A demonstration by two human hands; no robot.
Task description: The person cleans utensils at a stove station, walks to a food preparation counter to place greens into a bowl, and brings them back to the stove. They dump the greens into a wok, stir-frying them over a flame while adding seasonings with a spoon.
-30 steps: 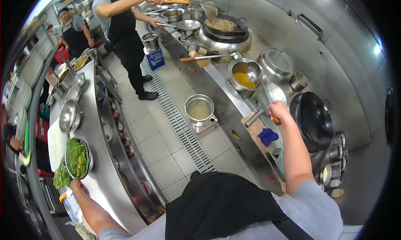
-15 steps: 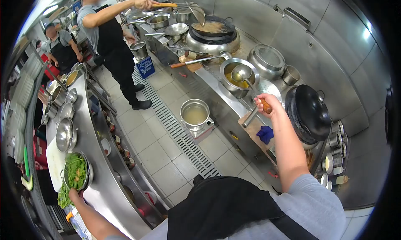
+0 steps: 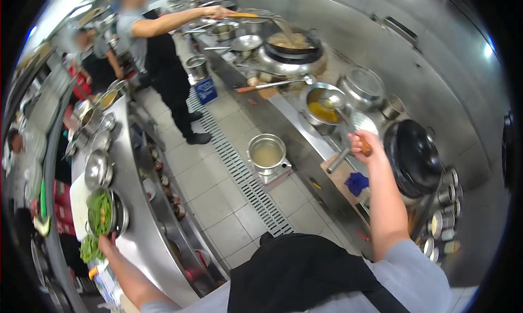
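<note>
At the left counter, my left hand [image 3: 107, 244] grips the near rim of a metal bowl [image 3: 114, 214]. Leafy greens [image 3: 99, 210] with some orange bits fill it, and it looks tilted. More greens [image 3: 90, 248] lie beside my fingers. On the stove side, my right hand [image 3: 363, 145] is closed round the wooden handle of a ladle [image 3: 333, 99]. The ladle's round bowl is at the right side of a metal pot [image 3: 306, 109] holding yellow liquid [image 3: 321, 111]; whether it touches the liquid I cannot tell. A perforated skimmer [image 3: 364, 122] lies beside the pot.
A black wok [image 3: 415, 156] stands right of my forearm. A dark blue cloth [image 3: 357, 183] lies at the stove edge. On the floor stands a pot of cloudy liquid [image 3: 267, 154] near the drain grate [image 3: 239, 155]. A co-worker [image 3: 166, 68] holds a strainer over another wok [image 3: 294, 45].
The view has shifted, blurring slightly. My ladle has moved rightward within the pot. The bowl of greens looks more tilted. The co-worker's strainer has dipped lower over the far wok.
</note>
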